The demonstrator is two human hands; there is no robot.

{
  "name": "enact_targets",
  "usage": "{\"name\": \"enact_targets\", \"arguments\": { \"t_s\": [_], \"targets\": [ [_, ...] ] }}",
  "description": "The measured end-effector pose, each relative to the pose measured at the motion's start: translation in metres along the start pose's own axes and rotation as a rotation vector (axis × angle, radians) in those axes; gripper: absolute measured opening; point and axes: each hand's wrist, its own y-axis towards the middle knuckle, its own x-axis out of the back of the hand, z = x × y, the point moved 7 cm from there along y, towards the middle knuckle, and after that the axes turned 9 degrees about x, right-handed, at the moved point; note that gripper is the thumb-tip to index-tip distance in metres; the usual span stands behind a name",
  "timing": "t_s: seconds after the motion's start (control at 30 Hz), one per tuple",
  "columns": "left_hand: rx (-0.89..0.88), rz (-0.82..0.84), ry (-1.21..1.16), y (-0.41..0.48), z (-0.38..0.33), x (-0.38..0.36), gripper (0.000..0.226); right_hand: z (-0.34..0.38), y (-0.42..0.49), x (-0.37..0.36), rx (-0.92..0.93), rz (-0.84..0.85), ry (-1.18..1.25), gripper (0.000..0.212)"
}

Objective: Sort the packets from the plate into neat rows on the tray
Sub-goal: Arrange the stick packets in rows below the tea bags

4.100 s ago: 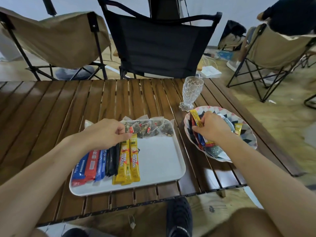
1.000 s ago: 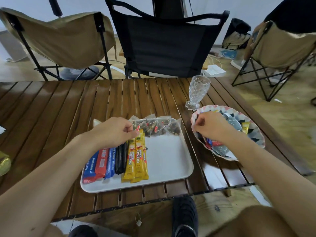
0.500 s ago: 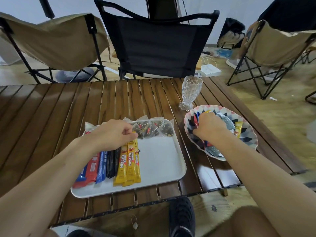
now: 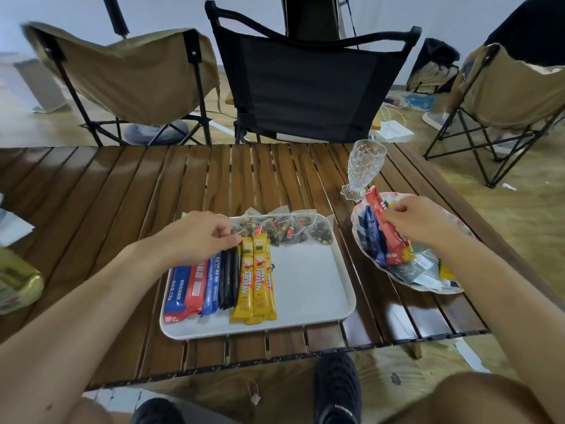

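A white tray [image 4: 312, 289] lies on the slatted wooden table. On it stick packets lie side by side: blue [image 4: 175, 286], red [image 4: 195, 283], black [image 4: 228, 280] and yellow Nescafe packets [image 4: 256, 283], with clear tea bags [image 4: 290, 229] along the far edge. My left hand [image 4: 198, 234] rests on the top ends of the sticks, fingers curled at the black ones. To the right a patterned plate [image 4: 452, 286] holds more packets. My right hand [image 4: 419, 221] pinches a red stick packet [image 4: 386, 228] raised over the plate.
A cut-glass goblet [image 4: 363, 169] stands just behind the plate. A yellow-green packet [image 4: 15, 280] and a white paper [image 4: 12, 228] lie at the table's left edge. Folding chairs stand beyond the far edge. My shoe [image 4: 336, 390] shows below the near edge.
My right hand, which was down among the packets on the plate, has lifted a red stick packet up out of the pile. My left hand has stayed on the row.
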Motion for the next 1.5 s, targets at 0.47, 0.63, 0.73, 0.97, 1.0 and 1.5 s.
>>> {"name": "enact_targets", "arguments": {
  "t_s": [0.47,0.63,0.73,0.97,1.0,1.5],
  "targets": [
    [0.020,0.025,-0.136,-0.011,0.042,0.013,0.033,0.115,-0.036,-0.066,0.357,0.373,0.478,0.015],
    [0.008,0.021,-0.147,-0.013,0.041,0.014,0.030,0.138,-0.045,-0.090,0.418,0.438,0.356,0.017],
    [0.002,0.022,-0.151,-0.013,0.040,0.014,0.029,0.138,-0.047,-0.105,0.310,0.486,0.322,0.044],
    [0.024,0.018,-0.152,-0.013,0.043,0.015,0.032,0.144,-0.053,-0.123,0.201,0.577,0.457,0.025],
    [0.024,0.026,-0.136,-0.013,0.043,0.014,0.034,0.146,-0.052,-0.124,0.190,0.574,0.470,0.025],
    [0.102,0.189,0.051,-0.008,0.062,-0.006,0.042,0.174,-0.054,-0.144,0.213,0.503,0.452,0.031]
  ]
}}
